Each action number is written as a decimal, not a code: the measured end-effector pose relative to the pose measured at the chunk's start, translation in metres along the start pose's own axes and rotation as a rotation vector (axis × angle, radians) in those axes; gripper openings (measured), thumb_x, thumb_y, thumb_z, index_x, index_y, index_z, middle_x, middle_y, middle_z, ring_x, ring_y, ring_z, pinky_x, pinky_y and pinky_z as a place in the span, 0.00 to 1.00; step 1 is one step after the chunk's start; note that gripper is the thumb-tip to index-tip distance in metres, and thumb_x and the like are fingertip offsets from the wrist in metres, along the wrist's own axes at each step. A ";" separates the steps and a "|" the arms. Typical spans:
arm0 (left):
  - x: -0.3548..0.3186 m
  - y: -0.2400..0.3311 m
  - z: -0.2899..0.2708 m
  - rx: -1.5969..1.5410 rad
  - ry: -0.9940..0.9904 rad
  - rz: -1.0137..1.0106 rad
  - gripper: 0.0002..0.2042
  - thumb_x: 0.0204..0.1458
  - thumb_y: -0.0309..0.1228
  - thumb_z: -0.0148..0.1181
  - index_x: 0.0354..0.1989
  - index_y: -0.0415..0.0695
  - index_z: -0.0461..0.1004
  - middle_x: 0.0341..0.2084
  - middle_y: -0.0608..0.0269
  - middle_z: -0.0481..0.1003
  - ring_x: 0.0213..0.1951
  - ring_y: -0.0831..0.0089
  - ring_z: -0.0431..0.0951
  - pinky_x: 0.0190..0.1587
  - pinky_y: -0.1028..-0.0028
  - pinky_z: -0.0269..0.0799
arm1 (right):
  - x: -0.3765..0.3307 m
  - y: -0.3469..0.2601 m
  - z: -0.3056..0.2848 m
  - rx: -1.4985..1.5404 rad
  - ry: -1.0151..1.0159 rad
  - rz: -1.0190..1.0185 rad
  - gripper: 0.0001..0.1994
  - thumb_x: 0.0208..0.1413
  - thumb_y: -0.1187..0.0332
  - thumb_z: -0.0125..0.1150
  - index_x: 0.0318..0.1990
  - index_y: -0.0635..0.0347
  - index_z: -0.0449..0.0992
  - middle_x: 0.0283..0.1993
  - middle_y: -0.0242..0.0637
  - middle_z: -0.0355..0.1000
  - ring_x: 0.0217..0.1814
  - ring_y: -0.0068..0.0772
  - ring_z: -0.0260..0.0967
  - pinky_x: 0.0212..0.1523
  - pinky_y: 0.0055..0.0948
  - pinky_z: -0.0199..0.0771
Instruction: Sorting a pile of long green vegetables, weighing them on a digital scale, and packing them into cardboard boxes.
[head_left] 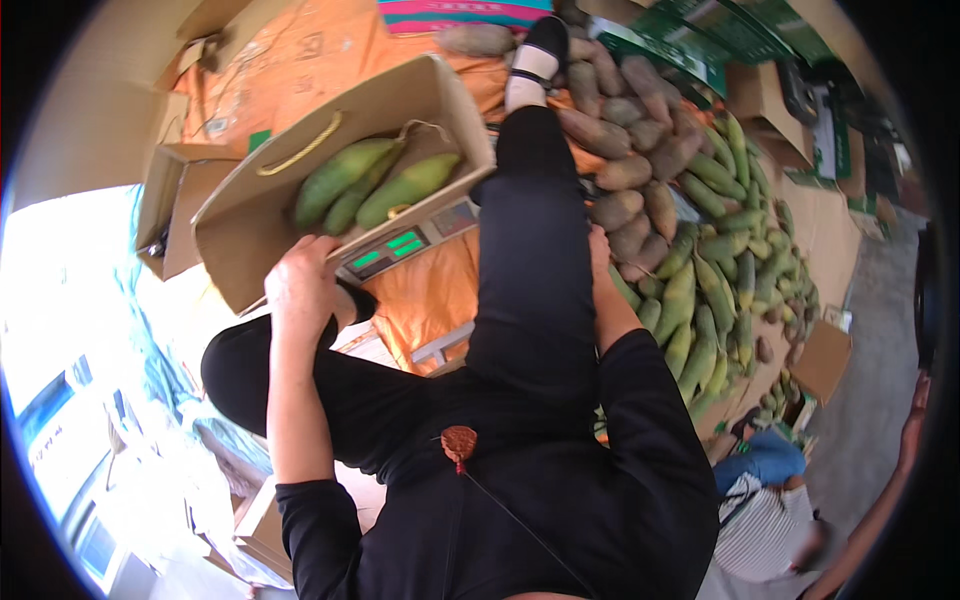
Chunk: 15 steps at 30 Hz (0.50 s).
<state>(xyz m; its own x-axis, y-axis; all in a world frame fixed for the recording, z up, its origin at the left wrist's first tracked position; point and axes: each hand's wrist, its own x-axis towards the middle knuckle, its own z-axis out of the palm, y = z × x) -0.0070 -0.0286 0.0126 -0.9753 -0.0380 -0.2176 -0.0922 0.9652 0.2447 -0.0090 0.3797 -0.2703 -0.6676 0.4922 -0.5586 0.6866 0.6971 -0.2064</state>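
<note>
A cardboard box [240, 212] with a yellow cord handle stands at the left, with several long green radishes [345, 180] inside. My left hand [303, 278] is at the box's near edge, its fingers curled over the rim. Right beside it, along the box's near side, is a digital scale [388, 252] with a lit green display. My right hand [600, 250] is past my raised knee, at the edge of the heaped produce; its fingers are hidden. Nearest to it are more green radishes [680, 300] and brownish-purple roots [622, 210].
The heap spreads across the right over orange sheeting [290, 75] and cardboard. Green cartons [720, 40] stand at the far right, and a pink and blue box [465, 14] at the far edge. Another person [765, 520] in a striped top is at the lower right.
</note>
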 end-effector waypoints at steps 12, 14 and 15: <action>0.005 0.008 0.002 -0.030 -0.007 0.016 0.07 0.45 0.24 0.58 0.34 0.45 0.76 0.30 0.57 0.74 0.34 0.55 0.75 0.36 0.63 0.70 | -0.035 0.108 -0.052 -0.271 0.062 -0.026 0.21 0.41 0.58 0.66 0.43 0.56 0.74 0.47 0.42 0.69 0.54 0.45 0.64 0.52 0.40 0.67; 0.006 0.008 0.002 -0.022 -0.010 0.010 0.07 0.45 0.25 0.58 0.34 0.45 0.76 0.30 0.57 0.74 0.34 0.55 0.75 0.36 0.63 0.71 | -0.037 0.108 -0.046 -0.188 -0.057 -0.038 0.22 0.41 0.58 0.66 0.45 0.54 0.73 0.49 0.41 0.69 0.54 0.45 0.64 0.52 0.41 0.67; 0.007 0.009 0.002 -0.017 -0.011 0.005 0.07 0.46 0.25 0.58 0.34 0.45 0.77 0.30 0.57 0.75 0.34 0.55 0.75 0.36 0.63 0.71 | -0.040 0.106 -0.042 -0.106 -0.172 -0.051 0.22 0.42 0.58 0.65 0.46 0.53 0.73 0.50 0.40 0.68 0.55 0.46 0.64 0.53 0.42 0.67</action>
<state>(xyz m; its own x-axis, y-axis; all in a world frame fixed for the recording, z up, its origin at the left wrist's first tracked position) -0.0138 -0.0198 0.0112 -0.9734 -0.0306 -0.2270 -0.0912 0.9607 0.2620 0.0777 0.4558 -0.2360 -0.6354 0.3654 -0.6803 0.6131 0.7743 -0.1567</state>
